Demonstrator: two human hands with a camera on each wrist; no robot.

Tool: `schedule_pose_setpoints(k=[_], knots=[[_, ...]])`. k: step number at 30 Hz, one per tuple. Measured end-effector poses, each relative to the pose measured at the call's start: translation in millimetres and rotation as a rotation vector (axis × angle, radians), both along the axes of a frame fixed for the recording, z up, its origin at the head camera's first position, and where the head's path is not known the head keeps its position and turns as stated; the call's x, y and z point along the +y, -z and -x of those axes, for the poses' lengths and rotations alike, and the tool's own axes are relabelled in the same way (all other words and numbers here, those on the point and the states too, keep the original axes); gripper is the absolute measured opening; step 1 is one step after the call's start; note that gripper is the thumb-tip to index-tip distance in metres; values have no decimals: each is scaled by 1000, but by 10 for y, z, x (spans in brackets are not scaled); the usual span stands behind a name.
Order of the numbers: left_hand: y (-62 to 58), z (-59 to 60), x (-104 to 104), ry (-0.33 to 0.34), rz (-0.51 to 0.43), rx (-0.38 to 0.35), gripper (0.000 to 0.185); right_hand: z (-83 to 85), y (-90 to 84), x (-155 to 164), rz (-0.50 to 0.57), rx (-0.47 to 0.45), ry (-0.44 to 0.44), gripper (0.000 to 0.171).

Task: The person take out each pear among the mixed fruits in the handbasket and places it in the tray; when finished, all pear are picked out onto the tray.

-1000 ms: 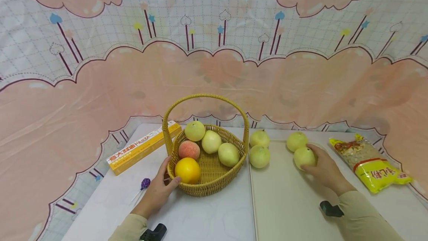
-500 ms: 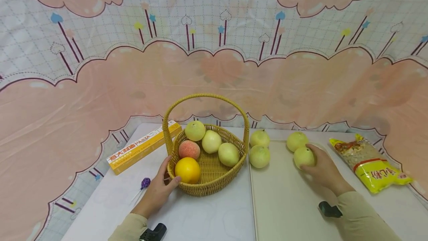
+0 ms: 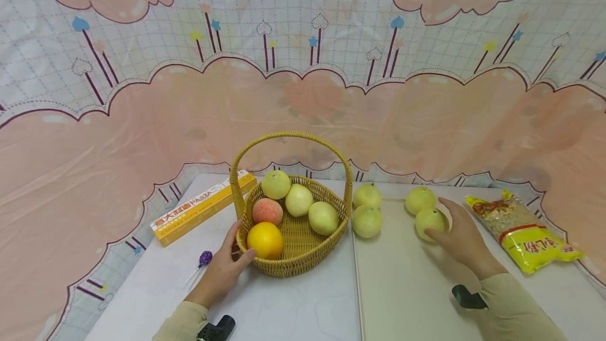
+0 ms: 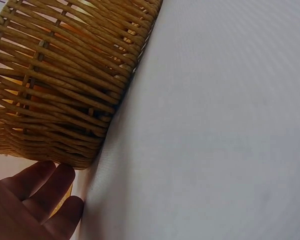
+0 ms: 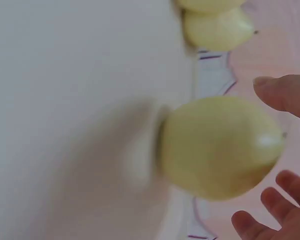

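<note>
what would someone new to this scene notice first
Most likely the golden wicker basket with its tall arched handle, in the middle of the white table, with a bright orange fruit in its near left part. Next, perhaps, the right hand, open beside a pale green fruit on the cream tray, and the shiny yellow packet to the far right.

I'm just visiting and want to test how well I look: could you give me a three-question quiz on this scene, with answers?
1. How many pieces of fruit are in the basket?
2. True or false: the left hand touches the basket.
3. Which is nearest the right hand?
A) the pasta box
B) a pale green fruit
C) the purple lollipop

Key: 1. Five. 2. True. 3. B.
</note>
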State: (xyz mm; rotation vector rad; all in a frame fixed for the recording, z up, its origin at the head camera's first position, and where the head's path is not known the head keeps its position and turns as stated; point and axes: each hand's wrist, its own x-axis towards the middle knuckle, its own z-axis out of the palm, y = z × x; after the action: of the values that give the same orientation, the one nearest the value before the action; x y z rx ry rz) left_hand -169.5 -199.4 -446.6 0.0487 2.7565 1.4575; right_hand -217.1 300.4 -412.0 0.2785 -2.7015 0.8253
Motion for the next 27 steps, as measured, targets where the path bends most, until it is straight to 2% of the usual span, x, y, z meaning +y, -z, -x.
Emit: schedule_pose_setpoints(k=[6,11,18,27], knots=[[-3,2,0,-4,-2,-12,80,-77,-154,-144,31,-34,-4,79],[-5,-1,3,-7,5,-10,80,-121,-226,-321,72,43,-44,71],[3,-7,1,-12,17,-3,79,-157,-334,-633,77,148,-150,69],[5,-7,0,-8,15,9,78,-152,-404,-1077,77,275,-339,70]])
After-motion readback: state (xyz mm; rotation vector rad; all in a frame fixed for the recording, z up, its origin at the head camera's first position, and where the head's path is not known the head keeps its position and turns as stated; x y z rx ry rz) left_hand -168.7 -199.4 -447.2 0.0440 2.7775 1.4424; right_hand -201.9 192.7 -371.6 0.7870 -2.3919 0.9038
